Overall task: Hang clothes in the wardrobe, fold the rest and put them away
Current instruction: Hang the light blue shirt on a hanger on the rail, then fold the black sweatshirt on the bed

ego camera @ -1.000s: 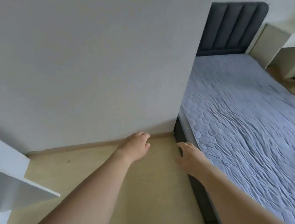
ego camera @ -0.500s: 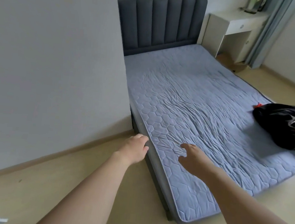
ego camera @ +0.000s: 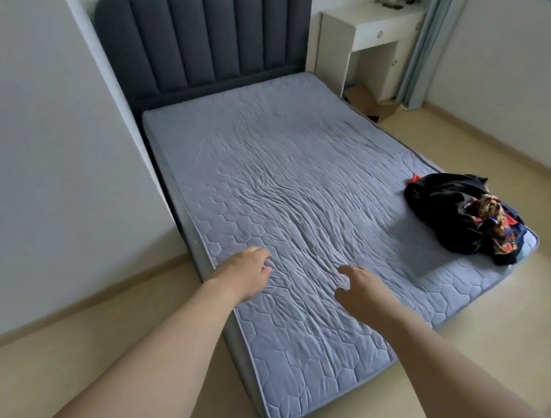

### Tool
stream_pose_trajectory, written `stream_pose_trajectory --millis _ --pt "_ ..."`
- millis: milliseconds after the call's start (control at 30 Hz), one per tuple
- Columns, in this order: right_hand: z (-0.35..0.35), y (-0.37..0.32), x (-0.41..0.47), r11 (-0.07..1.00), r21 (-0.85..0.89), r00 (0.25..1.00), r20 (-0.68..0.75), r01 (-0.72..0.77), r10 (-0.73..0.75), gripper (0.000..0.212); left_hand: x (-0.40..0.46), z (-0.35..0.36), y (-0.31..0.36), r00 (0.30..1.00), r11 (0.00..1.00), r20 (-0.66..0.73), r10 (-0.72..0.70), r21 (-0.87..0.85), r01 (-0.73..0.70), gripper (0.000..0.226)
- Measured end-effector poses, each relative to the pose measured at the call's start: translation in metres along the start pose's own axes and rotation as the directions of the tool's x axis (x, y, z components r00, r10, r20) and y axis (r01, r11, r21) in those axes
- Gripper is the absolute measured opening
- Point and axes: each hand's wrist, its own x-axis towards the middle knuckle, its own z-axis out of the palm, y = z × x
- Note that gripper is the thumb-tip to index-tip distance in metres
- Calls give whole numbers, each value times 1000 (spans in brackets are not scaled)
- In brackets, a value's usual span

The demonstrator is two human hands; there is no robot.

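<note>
A heap of dark clothes [ego camera: 459, 214] with a patterned orange and blue piece lies at the far right corner of the grey quilted mattress [ego camera: 287, 182]. My left hand [ego camera: 246, 271] and my right hand [ego camera: 359, 289] reach forward over the near edge of the mattress, both empty, fingers loosely curled. The clothes lie well to the right of my right hand. No wardrobe is in view.
A dark padded headboard [ego camera: 200, 38] stands at the far end of the bed. A white wall [ego camera: 34, 147] runs along the left. A white desk [ego camera: 372, 37] and a curtain [ego camera: 423, 43] stand at the back right. Pale floor [ego camera: 514, 304] surrounds the bed.
The view has swung right from the wall and a white shelf to the whole bed. The clothes heap has come into sight. My hands now hang over the mattress instead of the floor.
</note>
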Motion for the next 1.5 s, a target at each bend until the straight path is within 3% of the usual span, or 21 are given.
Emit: stream_pose_trajectory --millis 133,367,533,867,1000,1400,1500 --pt "-33 73 23 999 9 999 -6 -41 41 52 47 10 75 998 998 26 60 9 -60 38" --pt "-94 201 59 1000 12 1000 6 15 -16 52 115 45 186 999 1000 49 -15 -4 16 39" --pt "-150 274 83 1000 -3 1000 10 3 -3 52 155 45 272 1000 1000 24 14 -28 -13 40" --pt "-203 338 137 1000 3 999 32 -4 4 47 238 46 324 998 997 15 -67 -42 67 39" --pt "-231 385 157 998 25 998 29 -64 63 38 278 58 370 997 999 74 -21 -36 24 39" --pt "-352 554 279 994 76 993 93 -77 70 48 428 72 512 989 991 102 -107 -65 114 37" --pt "-376 578 312 996 65 995 83 -54 49 31 452 68 522 981 980 90 -170 -91 178 38"
